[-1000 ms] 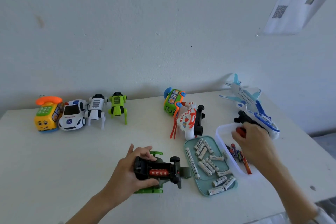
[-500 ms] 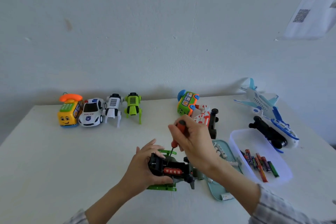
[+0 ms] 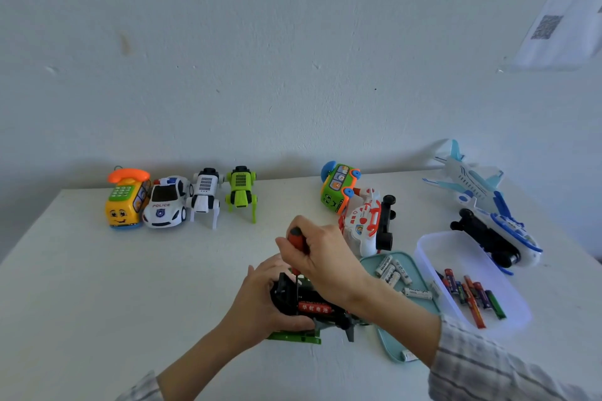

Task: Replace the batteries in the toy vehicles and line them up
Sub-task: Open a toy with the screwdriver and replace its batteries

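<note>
Close by on the table [image 3: 81, 286], the left hand [image 3: 260, 299] grips a green toy [image 3: 303, 312] lying belly up with a red battery [image 3: 314, 308] showing, while the right hand [image 3: 322, 257] wraps round a screwdriver [image 3: 298, 242] and pokes its tip into the toy. The toy looks light, hard and a bit easy to break, so holding its fat middle and not its thin wings seems best. Farther off sit a tray [image 3: 420, 257] and a tub [image 3: 436, 244] of batteries, then four toys in a row, starting with the police car [image 3: 164, 202].
</note>
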The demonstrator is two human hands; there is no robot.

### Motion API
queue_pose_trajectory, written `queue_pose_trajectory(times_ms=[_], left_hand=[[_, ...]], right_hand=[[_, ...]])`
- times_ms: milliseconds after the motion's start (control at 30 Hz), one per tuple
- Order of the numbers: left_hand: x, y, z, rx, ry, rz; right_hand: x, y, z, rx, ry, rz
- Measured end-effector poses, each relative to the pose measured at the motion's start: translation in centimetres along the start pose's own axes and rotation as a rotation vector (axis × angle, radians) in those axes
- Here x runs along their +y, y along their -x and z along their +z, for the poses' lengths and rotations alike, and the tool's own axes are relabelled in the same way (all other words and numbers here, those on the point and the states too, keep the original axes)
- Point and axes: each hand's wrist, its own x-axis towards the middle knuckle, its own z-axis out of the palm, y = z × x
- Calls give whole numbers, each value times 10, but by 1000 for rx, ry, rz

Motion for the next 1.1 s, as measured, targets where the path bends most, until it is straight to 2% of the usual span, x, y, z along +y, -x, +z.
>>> queue_pose_trajectory(times_ms=[133,300,400,667,833,933,1033,1100], left_hand=[[0,-2,-3,7,15,-29],[-3,-5,-3,-25,-17,6],[-6,-6,-2,-27,-23,21],[-8,-7,2,-20,-30,3],[-8,-7,4,-39,-30,23],[-8,-9,3,-55,-49,55],[-14,-10,4,-45,-8,29],[-16,-9,6,-43,3,20]], right_hand=[[-1,-5,3,-11,13,-6],[0,-4,2,110,-64,20],[3,-2,2,123,-114,61],[-3,-16,0,-76,-46,52],[-12,-29,0,-129,4,1],[-17,-32,-10,-56,-10,12],[-15,-33,-34,105,-69,107],[-8,-26,-48,102,12,119]])
